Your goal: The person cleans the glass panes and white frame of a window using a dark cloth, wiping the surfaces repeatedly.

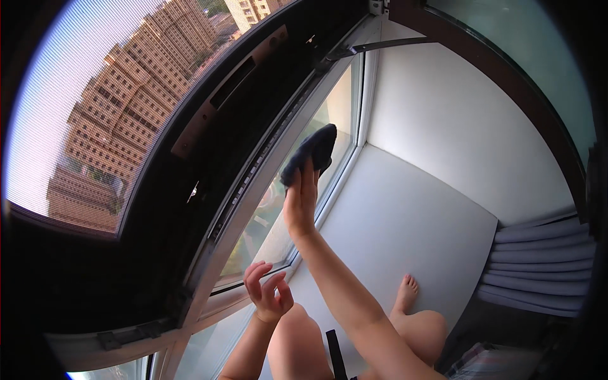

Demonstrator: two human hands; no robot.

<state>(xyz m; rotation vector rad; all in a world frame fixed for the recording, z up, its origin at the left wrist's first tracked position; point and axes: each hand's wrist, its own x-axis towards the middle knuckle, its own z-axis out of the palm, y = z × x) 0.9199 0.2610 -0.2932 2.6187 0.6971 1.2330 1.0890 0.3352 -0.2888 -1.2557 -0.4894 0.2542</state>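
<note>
My right hand (pixel 301 201) reaches up with its arm stretched out, fingers long and partly covered by a dark cloth (pixel 311 154). The cloth lies bunched against the lower window pane (pixel 258 227), just inside the frame. Lower down, my left hand (pixel 271 296) is raised beside the bottom of the window frame. Its fingers are loosely bent and apart, with nothing between them. Whether it touches the frame I cannot tell.
An opened window sash (pixel 519 88) hangs at the upper right, joined by a dark stay arm (pixel 396 44). A dark-framed screen (pixel 142 107) fills the upper left, with tall buildings beyond. My bare legs rest on a pale ledge (pixel 405 215); folded grey fabric (pixel 538 263) lies right.
</note>
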